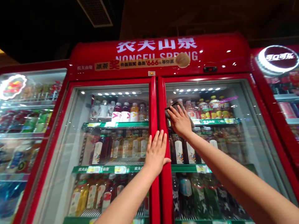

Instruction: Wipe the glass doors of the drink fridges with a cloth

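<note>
A red two-door drinks fridge (77, 74) fills the middle of the view. My left hand (156, 152) lies flat with fingers outstretched on the red door frames (153, 107) where the doors meet. Higher up and to the right, my right hand (179, 121) presses a dark grey cloth (192, 123) against the glass door (233, 143). The cloth shows past its fingertips and along its right side; the part under the palm is hidden. Behind the glass, bottles (134, 112) stand in rows on shelves with green edge strips (116, 125).
More lit drinks fridges stand at the left (35, 73) and right (268, 77). A small display (210, 69) and a promotional strip (137, 63) sit on the red header. A ceiling vent (94, 12) is overhead.
</note>
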A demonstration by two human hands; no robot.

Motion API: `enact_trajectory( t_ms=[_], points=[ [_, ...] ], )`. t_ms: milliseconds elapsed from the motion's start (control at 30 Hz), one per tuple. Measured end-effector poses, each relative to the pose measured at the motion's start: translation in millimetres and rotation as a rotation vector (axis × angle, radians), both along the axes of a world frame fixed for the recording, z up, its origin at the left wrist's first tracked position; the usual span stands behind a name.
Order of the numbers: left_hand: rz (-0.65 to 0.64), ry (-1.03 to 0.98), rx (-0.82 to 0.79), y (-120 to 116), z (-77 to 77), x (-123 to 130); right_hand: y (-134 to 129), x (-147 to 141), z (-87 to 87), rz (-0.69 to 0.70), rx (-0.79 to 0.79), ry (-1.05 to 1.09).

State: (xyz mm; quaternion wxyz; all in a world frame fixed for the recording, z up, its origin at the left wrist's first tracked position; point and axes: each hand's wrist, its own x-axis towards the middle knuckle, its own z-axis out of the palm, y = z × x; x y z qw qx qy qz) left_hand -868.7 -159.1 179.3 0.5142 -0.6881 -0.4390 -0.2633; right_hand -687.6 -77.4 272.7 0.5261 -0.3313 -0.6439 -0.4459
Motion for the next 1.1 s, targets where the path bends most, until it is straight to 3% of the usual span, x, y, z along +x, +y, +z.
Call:
enact_trajectory(
  t_ms=[100, 200, 300, 433, 533, 667, 733, 800, 867, 933, 1033, 1100],
  points=[
    [-0.01, 0.004, -0.011, -1, -1.0, 0, -3, 0, -16.3, 0.031, 0.012, -0.16],
    [-0.02, 0.012, -0.014, -3, -1.7, 0, -2, 22, -35.0, 0.058, 0.038, -0.374],
    [-0.031, 0.03, -0.02, -5, -0.3, 2, 3, 34, -25.9, 0.039, 0.043, -0.279],
    [-0.05, 0.032, -0.027, -5, 2.0, 6, 5, 12, 0.1, 0.007, 0.019, -0.059],
    [-0.069, 0.009, -0.018, -5, 2.5, 11, 2, 5, -10.3, 0.034, 0.016, -0.227],
    [-0.086, -0.011, -0.016, -5, 2.4, 16, 3, 47, -41.6, 0.092, 0.057, -0.584],
    [-0.095, -0.003, -0.016, -4, 2.3, 18, 8, 72, -40.8, 0.057, 0.083, -0.526],
    [-0.097, -0.004, -0.007, -2, 2.4, 20, 13, 83, -26.6, -0.007, 0.1, -0.298],
    [-0.096, -0.016, 0.009, 2, 2.8, 24, 16, 76, -9.0, -0.046, 0.089, -0.091],
    [-0.099, -0.024, 0.028, 7, 3.9, 30, 16, 61, -0.5, -0.049, 0.062, -0.018],
    [-0.103, -0.022, 0.045, 14, 6.8, 40, 12, 53, -13.9, -0.028, 0.045, -0.181],
    [-0.102, -0.009, 0.047, 16, 9.1, 44, 10, 71, -31.1, -0.007, 0.052, -0.39]
  ],
)
